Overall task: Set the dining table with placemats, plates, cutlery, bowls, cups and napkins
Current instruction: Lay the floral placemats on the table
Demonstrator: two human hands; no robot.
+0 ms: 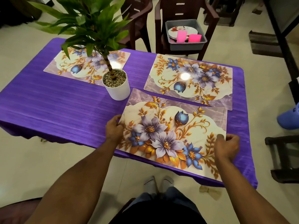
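Observation:
A floral placemat (174, 135) lies at the near right of the purple table (56, 104). My left hand (114, 129) grips its left edge and my right hand (227, 145) pinches its right edge. Its far corner overlaps a second placemat (191, 78) at the far right. A third placemat (80, 65) lies at the far left, partly hidden by plant leaves. Beyond the table, a grey tub (186, 44) on a chair holds plates (182, 30) and two pink cups (181, 36).
A potted plant in a white pot (117, 88) stands mid-table, touching the near placemat's far left corner. Two dark chairs (207, 15) stand behind the table. A blue shoe (288, 117) and dark furniture (283, 157) are at the right. My feet (159, 183) are under the near edge.

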